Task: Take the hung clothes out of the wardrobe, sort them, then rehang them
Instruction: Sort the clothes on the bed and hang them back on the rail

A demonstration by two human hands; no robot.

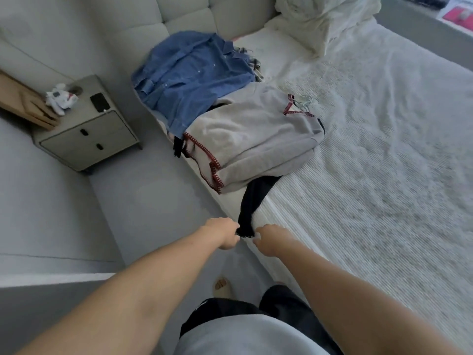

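Observation:
A pile of clothes lies on the left edge of the white bed [378,155]. A blue denim shirt [189,80] is at the far end, and a grey sweater with red stitched trim [256,139] lies over the near part. A black garment [253,201] sticks out from under the sweater and hangs over the bed edge. My left hand [225,235] and my right hand [266,239] both pinch its lower hem, one at each corner. A pale hanger [307,101] peeks out beside the sweater's collar.
A grey two-drawer nightstand [87,139] stands left of the bed with a small white toy [61,97] and a dark phone [99,102] on top. A rumpled pillow [325,19] lies at the headboard. Grey floor runs along the bedside, where my feet stand.

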